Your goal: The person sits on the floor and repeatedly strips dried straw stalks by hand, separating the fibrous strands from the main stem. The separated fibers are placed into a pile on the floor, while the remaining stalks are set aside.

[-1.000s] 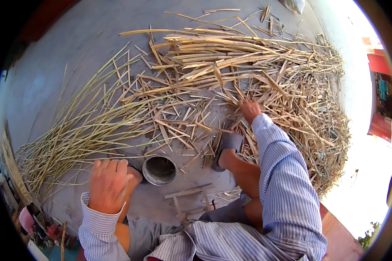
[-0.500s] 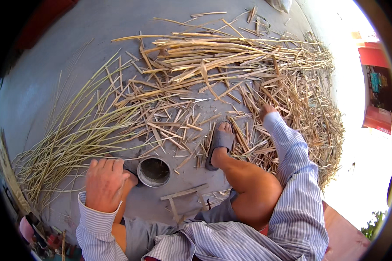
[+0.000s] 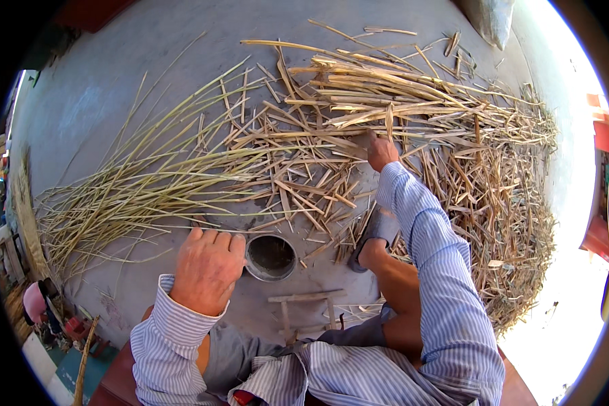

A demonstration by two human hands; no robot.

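Note:
My left hand (image 3: 208, 271) is held above my left knee, its back to me and its fingers curled closed. A thin stalk passes just beyond the knuckles; what the fingers hold, if anything, is hidden. My right hand (image 3: 384, 153) reaches out over the scattered dry stalk pieces (image 3: 318, 189), below a bundle of thick yellow stalks (image 3: 386, 88). Its fingers are curled, with a small greyish shape at the tips that I cannot make out. Thin greenish stalks (image 3: 155, 186) fan out on the left. A round metal bowl (image 3: 271, 272) with dark contents stands beside my left hand.
A heap of dry, broken stalks and husks (image 3: 501, 223) spreads along the right. My sandalled foot (image 3: 379, 233) stands amid the pieces. A low wooden frame (image 3: 308, 296) lies near my lap. A pale sack (image 3: 490, 20) stands far right, and a bundled broom-like thing (image 3: 28, 216) far left.
The view has swung left, so the floor things sit farther right. My right hand has moved left across the stalks, toward the thick bundle. My left hand stays closed near the bowl.

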